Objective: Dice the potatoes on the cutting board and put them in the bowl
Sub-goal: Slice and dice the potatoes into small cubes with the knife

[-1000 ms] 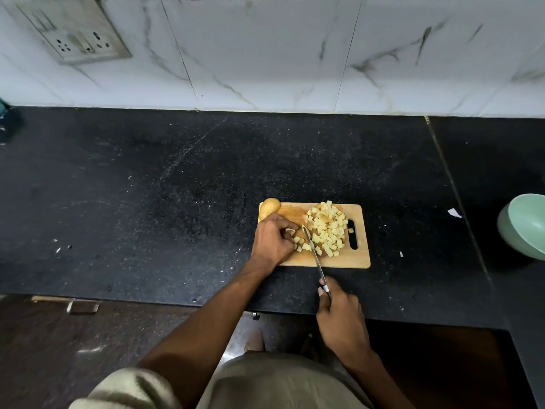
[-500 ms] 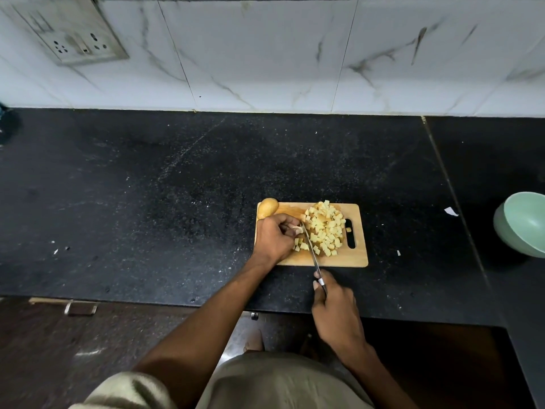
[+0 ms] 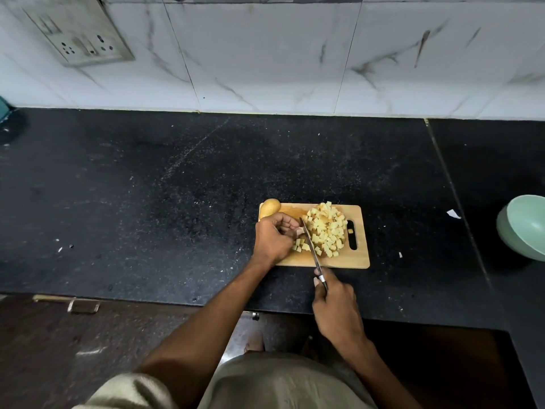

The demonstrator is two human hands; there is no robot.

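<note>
A small wooden cutting board (image 3: pixel 358 259) lies on the black counter. A heap of pale yellow potato cubes (image 3: pixel 326 228) covers its middle and right. A whole unpeeled potato (image 3: pixel 269 207) sits at its far left corner. My left hand (image 3: pixel 272 240) is curled over the board's left side, its fingers holding a potato piece that is mostly hidden. My right hand (image 3: pixel 336 308) grips the handle of a knife (image 3: pixel 309 243), whose blade lies across the board just right of my left fingers. A mint green bowl (image 3: pixel 523 228) stands at the far right edge.
A white marble-tiled wall with a socket plate (image 3: pixel 79 39) backs the counter (image 3: pixel 147 202). Small potato scraps (image 3: pixel 63 247) lie at the left and a white scrap (image 3: pixel 453 214) at the right. A drawer handle (image 3: pixel 82 305) shows below the counter's front edge.
The knife blade has shifted a little left toward my left fingers, which have drawn back along the piece. A few more cut cubes lie beside the blade.
</note>
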